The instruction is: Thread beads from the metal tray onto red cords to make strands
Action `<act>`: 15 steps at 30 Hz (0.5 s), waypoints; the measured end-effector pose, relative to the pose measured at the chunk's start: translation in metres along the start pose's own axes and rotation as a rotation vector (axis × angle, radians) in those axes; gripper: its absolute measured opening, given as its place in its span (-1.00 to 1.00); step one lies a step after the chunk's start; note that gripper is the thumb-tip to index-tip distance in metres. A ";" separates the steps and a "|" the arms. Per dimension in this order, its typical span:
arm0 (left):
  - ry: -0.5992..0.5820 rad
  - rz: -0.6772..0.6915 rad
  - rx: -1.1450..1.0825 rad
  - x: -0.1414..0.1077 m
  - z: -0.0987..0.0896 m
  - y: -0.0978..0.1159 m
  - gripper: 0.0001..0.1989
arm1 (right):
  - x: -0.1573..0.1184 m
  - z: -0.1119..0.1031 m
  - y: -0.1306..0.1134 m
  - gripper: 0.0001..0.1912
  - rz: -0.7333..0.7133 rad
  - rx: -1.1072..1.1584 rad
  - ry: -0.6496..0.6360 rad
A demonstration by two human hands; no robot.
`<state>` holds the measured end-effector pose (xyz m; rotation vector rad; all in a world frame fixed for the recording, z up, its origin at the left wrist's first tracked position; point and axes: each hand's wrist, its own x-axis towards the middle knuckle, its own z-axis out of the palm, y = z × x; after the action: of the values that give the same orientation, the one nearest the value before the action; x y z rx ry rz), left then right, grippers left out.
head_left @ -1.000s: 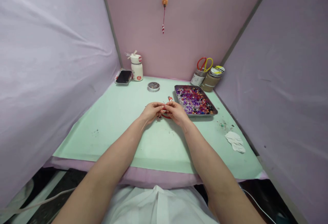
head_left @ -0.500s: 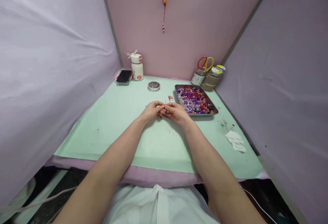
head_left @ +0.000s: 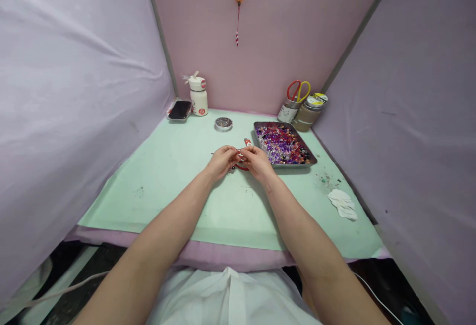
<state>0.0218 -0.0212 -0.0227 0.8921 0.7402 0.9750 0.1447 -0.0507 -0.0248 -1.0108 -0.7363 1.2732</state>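
Observation:
Fingertips almost meeting above the middle of the table, my left hand [head_left: 221,161] and my right hand [head_left: 257,161] are both closed in a pinch. A short stretch of thin red cord [head_left: 238,151] shows between them; its ends are hidden by the fingers. Just below, a few small dark and reddish beads [head_left: 232,169] show beside my left hand. A red curved piece [head_left: 242,168] lies under the right fingers, mostly covered, so its kind is unclear. Behind the right hand sits a small red-and-white object [head_left: 248,142], partly hidden.
A dark tray [head_left: 293,167] of purple, red and clear beads stands right of my hands. Farther back are a round clear case [head_left: 223,125], a phone [head_left: 180,110], a white bottle [head_left: 200,101], scissors [head_left: 298,90] in a jar and another jar [head_left: 307,119]. Crumpled white cloth [head_left: 342,204] lies right.
The fingers of both hands have shifted slightly, with a small gap between them now and more red showing there. A thin upright end above the fingertips no longer shows.

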 end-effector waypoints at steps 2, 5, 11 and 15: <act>0.025 -0.012 -0.056 0.000 0.001 0.000 -0.93 | 0.000 0.001 0.001 -0.71 -0.013 -0.017 0.007; 0.038 -0.011 -0.108 0.000 0.003 -0.002 -0.92 | 0.000 0.002 0.003 -0.70 -0.026 -0.037 0.020; 0.067 -0.052 -0.213 0.002 0.003 -0.005 -0.89 | 0.002 0.002 0.008 -0.72 -0.046 -0.035 0.064; 0.076 -0.055 -0.224 0.003 0.003 -0.008 -0.88 | 0.003 0.003 0.010 -0.72 -0.050 -0.024 0.076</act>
<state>0.0284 -0.0213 -0.0286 0.6399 0.7004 1.0249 0.1389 -0.0476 -0.0328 -1.0487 -0.7154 1.1794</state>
